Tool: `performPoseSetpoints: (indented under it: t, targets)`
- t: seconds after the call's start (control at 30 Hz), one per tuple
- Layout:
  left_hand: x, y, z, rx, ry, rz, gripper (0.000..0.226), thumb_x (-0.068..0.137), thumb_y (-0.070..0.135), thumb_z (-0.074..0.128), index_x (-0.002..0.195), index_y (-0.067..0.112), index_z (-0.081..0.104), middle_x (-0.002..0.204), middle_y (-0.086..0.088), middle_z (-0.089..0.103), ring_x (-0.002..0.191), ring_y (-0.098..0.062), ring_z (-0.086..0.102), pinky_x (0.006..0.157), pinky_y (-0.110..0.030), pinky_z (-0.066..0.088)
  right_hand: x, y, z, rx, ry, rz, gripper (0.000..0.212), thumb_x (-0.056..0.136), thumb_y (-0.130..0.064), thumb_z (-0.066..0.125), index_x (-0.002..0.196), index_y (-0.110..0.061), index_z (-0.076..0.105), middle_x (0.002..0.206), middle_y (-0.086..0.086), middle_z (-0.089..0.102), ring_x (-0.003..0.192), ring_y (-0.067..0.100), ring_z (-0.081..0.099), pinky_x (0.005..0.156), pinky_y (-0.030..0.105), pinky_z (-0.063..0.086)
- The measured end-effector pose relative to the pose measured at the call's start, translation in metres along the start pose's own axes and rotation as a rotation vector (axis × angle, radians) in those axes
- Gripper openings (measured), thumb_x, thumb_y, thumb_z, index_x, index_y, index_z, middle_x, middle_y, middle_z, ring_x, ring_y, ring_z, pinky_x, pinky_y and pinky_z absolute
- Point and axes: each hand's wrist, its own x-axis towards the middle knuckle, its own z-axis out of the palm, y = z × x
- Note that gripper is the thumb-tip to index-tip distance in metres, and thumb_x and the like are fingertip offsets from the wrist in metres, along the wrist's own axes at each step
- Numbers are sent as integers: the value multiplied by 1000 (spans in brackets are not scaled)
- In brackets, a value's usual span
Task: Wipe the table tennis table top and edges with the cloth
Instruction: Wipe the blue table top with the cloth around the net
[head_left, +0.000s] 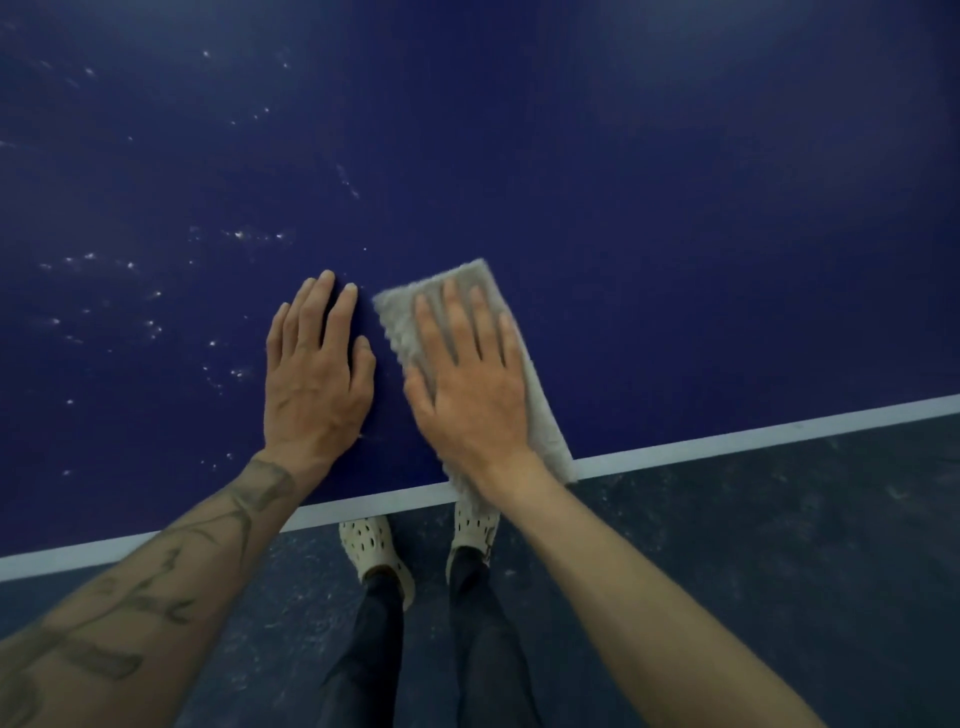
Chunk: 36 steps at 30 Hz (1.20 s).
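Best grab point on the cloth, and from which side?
The cloth lies flat under the right hand, folded long. Its far end pokes out beyond the fingertips; likely pinch that edge from the table's far side, coming down from above.

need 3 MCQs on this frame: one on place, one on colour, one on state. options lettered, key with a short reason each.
1. Where does the cloth lie?
A. On the floor
B. On the table top at the near edge, under the right hand
C. Draped over the left forearm

2. What colour is the table top?
A. Green
B. Red
C. Dark blue

3. What is the left hand doing?
A. Resting flat and open on the table, holding nothing
B. Gripping the cloth
C. Hanging below the table

Key: 1 B, the right hand presses flat on the grey cloth, whose near end reaches the white edge line. 2 C, the surface is dark blue. 3 A, its palm is down beside the cloth, apart from it.
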Motion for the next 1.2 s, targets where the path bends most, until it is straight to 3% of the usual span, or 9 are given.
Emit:
performPoseSetpoints:
  t: [0.1, 0.23, 0.37, 0.5, 0.57, 0.7, 0.83, 1.07, 1.2]
  targets:
    - [-6, -2, -4, -14, -25, 36, 53, 107, 25, 39, 158, 8, 39, 168, -13, 31, 158, -29, 26, 131, -47, 15, -29, 33, -7, -28, -36, -33, 71, 110, -47, 33, 171, -20, 10, 179, 7, -1, 165, 26, -3, 131, 54, 13]
    - [-19, -9, -16, -8, -35, 15, 54, 107, 26, 38, 157, 6, 41, 165, -14, 35, 155, -30, 32, 130, -49, 22, -7, 66, -21, -85, -56, 154, 70, 111, -49, 25, 171, -21, 3, 179, 7, -6, 165, 27, -6, 133, 53, 7]
    - [-30, -38, -29, 44, -32, 4, 56, 106, 26, 38, 158, 5, 38, 165, -15, 36, 154, -31, 33, 129, -49, 24, 38, 20, -11, -24, 15, 286, 70, 111, -48, 24, 171, -19, 4, 179, 11, -2, 165, 32, -3, 132, 56, 7]
    - [-27, -84, -36, 104, -14, -11, 60, 106, 28, 37, 161, 5, 32, 167, -15, 33, 154, -31, 32, 128, -50, 25, 16, -56, 16, 55, 32, 66, 71, 111, -45, 33, 171, -18, 6, 179, 10, -4, 165, 31, -5, 131, 56, 12]
    - [-22, -103, -42, 124, -6, -1, 60, 106, 30, 36, 160, 4, 32, 166, -16, 32, 153, -33, 33, 128, -50, 24, -3, -56, 19, 44, 28, -17, 71, 111, -45, 35, 171, -20, 9, 179, 7, -2, 166, 28, -3, 132, 56, 14]
    - [-12, -138, -56, 136, -12, 32, 61, 106, 31, 36, 160, 2, 32, 166, -18, 32, 154, -35, 32, 128, -52, 23, -8, -26, 8, -44, -27, 147, 70, 111, -49, 27, 171, -21, 4, 179, 6, -7, 165, 27, -6, 133, 55, 9]
    - [-7, -167, -61, 122, -30, 61, 64, 107, 35, 34, 161, 0, 29, 167, -20, 31, 155, -35, 31, 129, -53, 23, 35, -63, 9, -67, 4, 382, 72, 111, -49, 23, 171, -21, -4, 178, 7, -11, 165, 30, -10, 132, 55, 7]
    - [-10, -182, -53, 73, -30, 77, 65, 108, 37, 33, 161, 0, 29, 169, -17, 27, 159, -31, 23, 132, -49, 14, 6, -161, 42, 23, 24, 59, 71, 110, -47, 36, 171, -22, 11, 179, 5, -1, 166, 27, -2, 132, 56, 14]
    - [-10, -181, -57, 54, -53, 68, 64, 108, 36, 34, 161, 1, 29, 169, -16, 26, 159, -31, 22, 132, -49, 14, -4, -122, 25, -40, -37, 273, 72, 111, -50, 27, 171, -22, 0, 179, 4, -11, 165, 26, -8, 132, 55, 10]
